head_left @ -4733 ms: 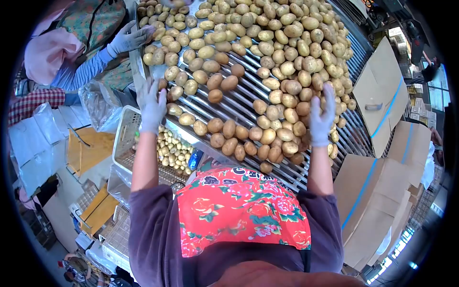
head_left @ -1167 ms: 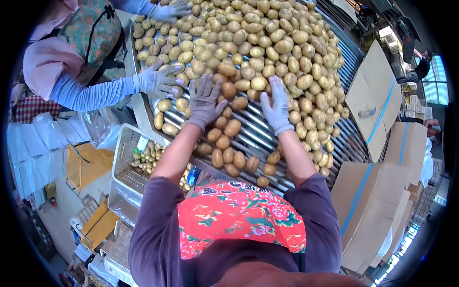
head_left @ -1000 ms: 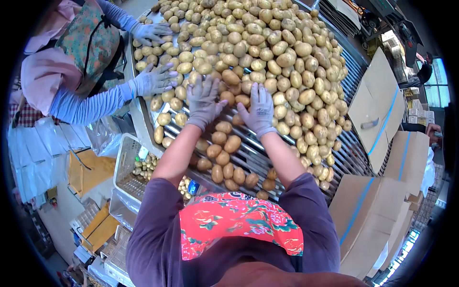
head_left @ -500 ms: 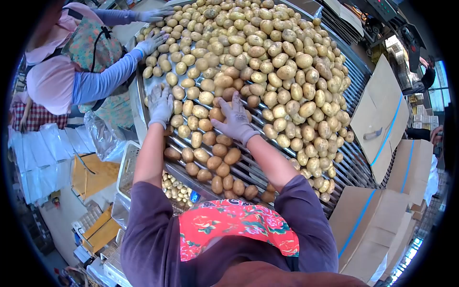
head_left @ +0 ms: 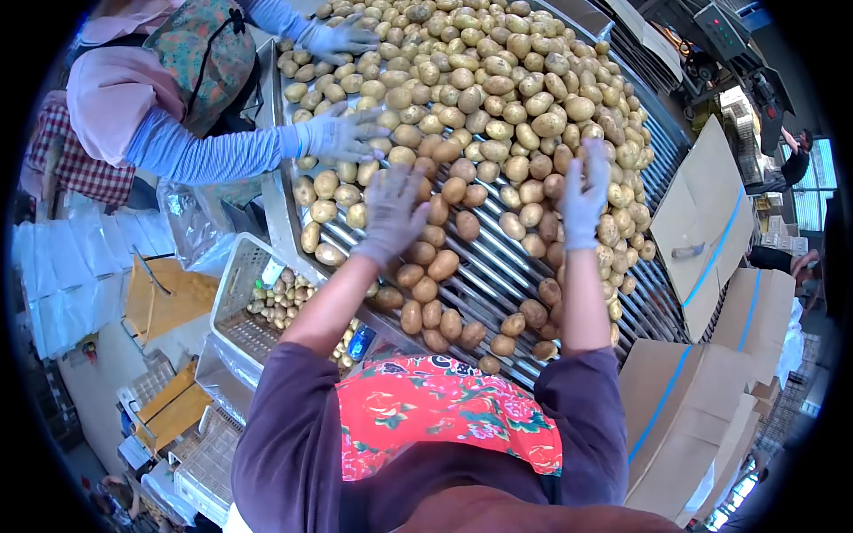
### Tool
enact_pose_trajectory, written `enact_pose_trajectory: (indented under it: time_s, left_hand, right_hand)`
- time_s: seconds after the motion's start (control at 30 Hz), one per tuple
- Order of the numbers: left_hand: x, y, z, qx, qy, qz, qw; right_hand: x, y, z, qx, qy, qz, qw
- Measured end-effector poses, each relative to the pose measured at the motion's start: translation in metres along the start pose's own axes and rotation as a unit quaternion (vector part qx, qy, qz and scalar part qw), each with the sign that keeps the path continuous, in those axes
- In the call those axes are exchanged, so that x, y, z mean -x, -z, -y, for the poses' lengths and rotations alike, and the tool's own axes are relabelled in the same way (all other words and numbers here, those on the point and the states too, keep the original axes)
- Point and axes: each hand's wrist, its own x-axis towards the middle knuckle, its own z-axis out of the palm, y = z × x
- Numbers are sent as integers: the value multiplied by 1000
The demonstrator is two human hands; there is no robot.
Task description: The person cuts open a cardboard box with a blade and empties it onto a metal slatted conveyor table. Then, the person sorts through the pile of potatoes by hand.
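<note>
Your left hand (head_left: 394, 216): gloved, palm down, fingers spread, thumb out to the right. It lies over the browner potatoes (head_left: 443, 265) with nothing gripped that you can see; blur hides exactly which ones the fingertips touch. Your right hand (head_left: 585, 197): gloved, fingers extended forward, thumb apart, likewise open with no visible grip. It's at the left flank of the big potato pile (head_left: 498, 85); firm contact, can't tell.

Between your hands: bare metal rollers (head_left: 490, 266) of the sorting bench, plus loose brown potatoes near your left thumb and along the edge nearest you. The pile covers the far part of the rollers and runs down past your right hand.

Just beyond your left fingers, a co-worker's gloved hand (head_left: 342, 133) is open over potatoes; the same co-worker's other hand (head_left: 342, 38) is farther up the bench.

Below your left forearm, a plastic crate (head_left: 228, 282) holds smaller potatoes (head_left: 283, 300). On your right, past the rollers, cardboard boxes (head_left: 702, 400) with blue stripes. Red floral apron (head_left: 444, 409) on you.
</note>
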Motion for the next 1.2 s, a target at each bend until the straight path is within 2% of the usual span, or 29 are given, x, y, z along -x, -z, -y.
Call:
enact_pose_trajectory:
  time_s: [0.03, 0.1, 0.17, 0.2, 0.27, 0.33, 0.4, 0.5, 0.6, 0.63, 0.7, 0.73, 0.8, 0.87, 0.93, 1.0, 1.03, 1.07, 1.13, 1.2]
  left_hand:
    - [-9, -12, -11, -7, -9, 17, 1000]
    - [-29, -28, -23, -26, -10, 50, 998]
    - [-51, -39, -26, -47, 4, 84, 995]
    - [-59, -52, -15, -30, 3, 55, 998]
    - [-90, -61, 4, -69, 56, 96, 991]
    - [-110, -41, 17, -129, 53, 113, 984]
    - [-121, -36, 40, -151, 13, 113, 982]
    - [-137, -53, 96, -217, 72, 65, 971]
    - [-158, -24, 138, -196, 245, 157, 936]
    - [-154, -23, 158, -177, 273, 150, 934]
    - [-140, -12, 185, -150, 319, 144, 925]
    - [-126, -8, 193, -164, 302, 139, 929]
    - [-92, -6, 201, -192, 266, 129, 936]
    - [-65, 8, 181, -157, 255, 103, 948]
    - [-40, 12, 168, -113, 256, 72, 957]
    - [-14, 17, 159, -110, 258, 68, 957]
    - [-2, 22, 154, -104, 248, 68, 961]
    - [10, 29, 146, -97, 239, 70, 964]
    - [35, 43, 135, -63, 233, 61, 969]
    - [57, 53, 131, 5, 214, 34, 976]
  right_hand:
    - [-15, 2, -26, 53, 9, -28, 998]
    - [-36, -8, -58, 137, 14, 4, 991]
    - [-51, -25, -73, 207, 57, 33, 976]
    - [-55, -34, -81, 262, 61, 53, 962]
    - [-65, -44, -72, 297, 74, 73, 949]
    - [-72, -64, -74, 284, 83, 120, 948]
    - [-80, -90, -63, 237, 46, 150, 959]
    - [-96, -133, -63, 150, -18, 161, 975]
    - [-93, -171, -71, 126, -12, 135, 983]
    - [-97, -174, -68, 56, -50, 168, 983]
    - [-98, -188, -76, 3, -58, 216, 975]
    - [-99, -193, -79, -24, -63, 237, 969]
    - [-90, -210, -46, 67, -91, 265, 957]
    - [-71, -246, -52, -31, -49, 251, 966]
    - [-52, -256, -19, -98, -99, 365, 920]
    - [-28, -258, 20, 35, -72, 412, 908]
    - [5, -277, 15, 103, 34, 338, 935]
    - [11, -263, 34, 61, 16, 389, 919]
    - [33, -233, 57, 16, 38, 426, 904]
    - [49, -188, 61, -128, 35, 444, 886]
